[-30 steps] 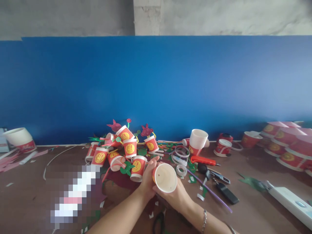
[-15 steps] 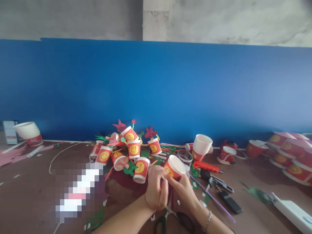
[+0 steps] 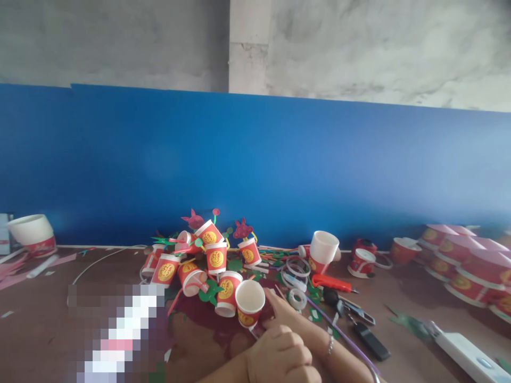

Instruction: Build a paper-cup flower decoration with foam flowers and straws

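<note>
A red-and-white paper cup with a yellow emblem stands upright on the table, its open mouth toward me. Just right of it, my right hand reaches forward with fingers stretched out; I cannot tell whether they touch the cup. My left hand is closed in a fist nearer to me, overlapping the right forearm. Whatever it holds, if anything, is hidden. Behind the cup is a heap of similar cups, some decorated with straws and dark red paper shapes.
A tape roll, an orange-handled tool, keys with a black fob and a purple straw lie to the right. Farther right are a glue gun and pink-topped cups. A blue panel closes the back.
The cup has moved left and down from between my hands to the table. My left hand has come down and right, across my right forearm. The scissors no longer show. The view has tilted up slightly.
</note>
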Demonstrator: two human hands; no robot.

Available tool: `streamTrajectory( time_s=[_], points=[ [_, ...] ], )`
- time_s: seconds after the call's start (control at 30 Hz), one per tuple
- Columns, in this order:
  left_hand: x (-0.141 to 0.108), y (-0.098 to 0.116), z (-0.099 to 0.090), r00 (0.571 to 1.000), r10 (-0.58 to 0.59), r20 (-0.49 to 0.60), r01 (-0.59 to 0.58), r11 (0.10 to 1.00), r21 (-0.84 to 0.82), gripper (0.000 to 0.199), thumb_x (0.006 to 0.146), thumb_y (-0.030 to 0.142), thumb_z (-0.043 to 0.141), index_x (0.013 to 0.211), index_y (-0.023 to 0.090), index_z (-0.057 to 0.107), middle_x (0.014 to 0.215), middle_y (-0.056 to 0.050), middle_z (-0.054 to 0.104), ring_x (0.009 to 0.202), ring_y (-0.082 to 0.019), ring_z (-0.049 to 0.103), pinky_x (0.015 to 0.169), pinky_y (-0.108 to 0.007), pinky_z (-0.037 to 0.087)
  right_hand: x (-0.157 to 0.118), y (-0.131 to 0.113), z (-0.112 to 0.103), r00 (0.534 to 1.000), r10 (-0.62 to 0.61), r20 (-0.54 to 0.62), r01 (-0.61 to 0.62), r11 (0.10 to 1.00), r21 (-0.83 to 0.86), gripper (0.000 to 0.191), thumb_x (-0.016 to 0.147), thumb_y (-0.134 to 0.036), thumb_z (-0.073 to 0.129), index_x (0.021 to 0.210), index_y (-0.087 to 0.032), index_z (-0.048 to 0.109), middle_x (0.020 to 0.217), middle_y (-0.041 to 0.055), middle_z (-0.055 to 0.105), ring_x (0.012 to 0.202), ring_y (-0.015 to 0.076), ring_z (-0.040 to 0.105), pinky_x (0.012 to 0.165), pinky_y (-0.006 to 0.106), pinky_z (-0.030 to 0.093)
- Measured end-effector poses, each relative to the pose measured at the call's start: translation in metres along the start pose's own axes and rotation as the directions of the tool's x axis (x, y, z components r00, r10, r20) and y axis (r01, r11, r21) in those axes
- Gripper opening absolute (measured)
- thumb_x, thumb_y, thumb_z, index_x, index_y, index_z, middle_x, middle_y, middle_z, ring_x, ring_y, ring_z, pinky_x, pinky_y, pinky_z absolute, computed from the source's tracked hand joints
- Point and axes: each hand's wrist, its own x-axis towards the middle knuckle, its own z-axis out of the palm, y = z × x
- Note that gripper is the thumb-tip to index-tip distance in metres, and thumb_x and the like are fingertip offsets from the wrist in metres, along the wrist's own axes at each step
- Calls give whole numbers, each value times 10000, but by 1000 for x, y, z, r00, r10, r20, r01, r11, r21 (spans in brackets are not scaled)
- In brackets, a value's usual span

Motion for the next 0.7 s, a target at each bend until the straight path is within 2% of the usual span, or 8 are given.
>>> streamTrajectory(
  time_s=[0.07, 0.13, 0.23, 0.3, 0.37, 0.43, 0.6, 0.7],
  points=[
    [-7, -5, -1, 997, 79, 5, -79, 991, 112, 302, 911, 264, 366, 921, 314, 664, 762, -74, 687, 736, -183, 571, 705, -294, 352, 8, 5, -13, 997, 20, 70, -13, 996, -93, 409, 536, -48, 540, 872, -208, 709, 845, 38, 738, 797, 228, 669, 751, 333, 510],
    [-16, -11, 1, 998, 48, -45, -46, 998, 47, 288, 907, 298, 382, 822, 304, 658, 681, -49, 655, 632, -153, 521, 619, -284, 310, 19, 11, -28, 987, 134, 88, -107, 959, -261, 347, 637, -88, 482, 909, -181, 677, 778, 38, 739, 733, 197, 681, 668, 294, 519],
    [-26, -19, 10, 957, -210, -200, 144, 943, -302, 257, 868, 387, 458, 714, 297, 643, 544, -11, 557, 548, -133, 456, 610, -283, 306, 41, 19, -46, 974, 227, -11, -216, 909, -356, 346, 774, -134, 362, 1002, -127, 622, 792, 65, 740, 680, 179, 688, 578, 265, 513],
    [-26, -24, 19, 933, -276, -229, 178, 910, -374, 280, 856, 447, 464, 695, 291, 631, 480, 11, 480, 495, -124, 422, 610, -285, 332, 56, 23, -52, 973, 220, -64, -226, 884, -409, 356, 773, -110, 346, 1004, -113, 618, 811, 80, 738, 694, 183, 688, 579, 264, 505],
    [-21, -28, 29, 877, -392, -279, 212, 835, -508, 349, 854, 512, 442, 660, 279, 614, 429, 31, 392, 428, -112, 379, 565, -278, 350, 71, 24, -52, 976, 186, -110, -216, 849, -482, 339, 759, -91, 374, 971, -120, 637, 841, 90, 733, 766, 196, 681, 663, 279, 500],
    [-14, -31, 36, 859, -434, -272, 234, 805, -546, 431, 852, 578, 398, 645, 261, 605, 400, 43, 335, 374, -105, 344, 501, -263, 344, 82, 23, -47, 982, 140, -124, -186, 807, -560, 310, 750, -84, 418, 932, -135, 664, 913, 105, 724, 876, 218, 658, 774, 299, 469],
    [-14, -31, 33, 868, -452, -205, 289, 796, -532, 394, 763, 603, 522, 582, 271, 632, 368, 22, 366, 371, -136, 389, 472, -294, 339, 98, 24, -28, 993, 102, -57, -113, 703, -703, 283, 747, -79, 475, 911, -144, 695, 1016, 132, 687, 1003, 260, 595, 854, 313, 401],
    [-22, -26, 24, 902, -393, -177, 285, 852, -439, 305, 731, 546, 582, 608, 281, 671, 376, 3, 415, 412, -152, 441, 531, -308, 355, 102, 26, -20, 992, 126, -16, -96, 659, -746, 276, 740, -85, 496, 920, -140, 698, 1025, 138, 674, 1016, 266, 575, 834, 306, 390]
  ],
)
